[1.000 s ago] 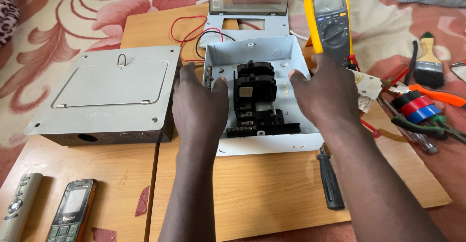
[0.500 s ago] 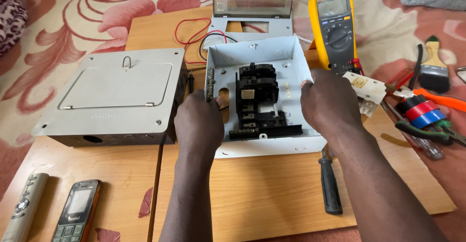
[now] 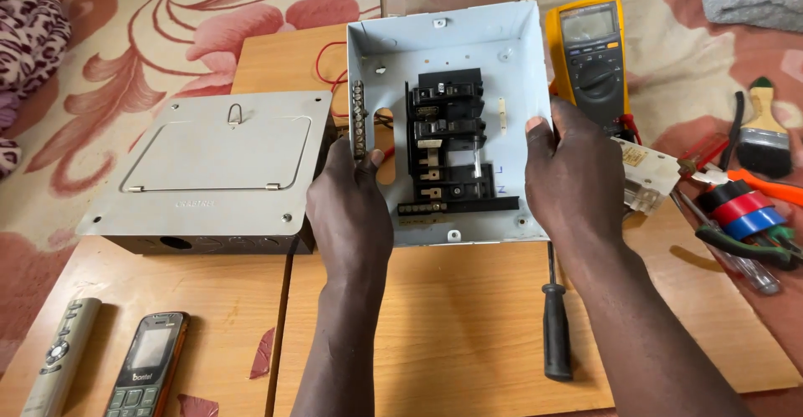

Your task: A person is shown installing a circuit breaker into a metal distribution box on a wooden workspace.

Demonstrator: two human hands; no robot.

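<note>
The left hand [image 3: 350, 208] grips the left wall of the open breaker box [image 3: 447, 45], its thumb inside near the terminal strip [image 3: 360, 120]. The right hand [image 3: 577, 174] holds the right wall of the same box, fingers closed around the edge. The box is tilted up toward the camera above the wooden board [image 3: 435, 325], and black breakers [image 3: 447, 120] sit in its middle. Left of the box, touching it, lies a closed grey metal box [image 3: 209, 170]. Behind the box on the right stands a yellow multimeter [image 3: 590, 49]. Below the box, under the right wrist, lies a black screwdriver [image 3: 556, 333]. Far right of the box are tape rolls [image 3: 740, 208] and a paintbrush [image 3: 763, 137]. Below the grey box lie a mobile phone [image 3: 146, 367] and a remote control [image 3: 58, 367].
</note>
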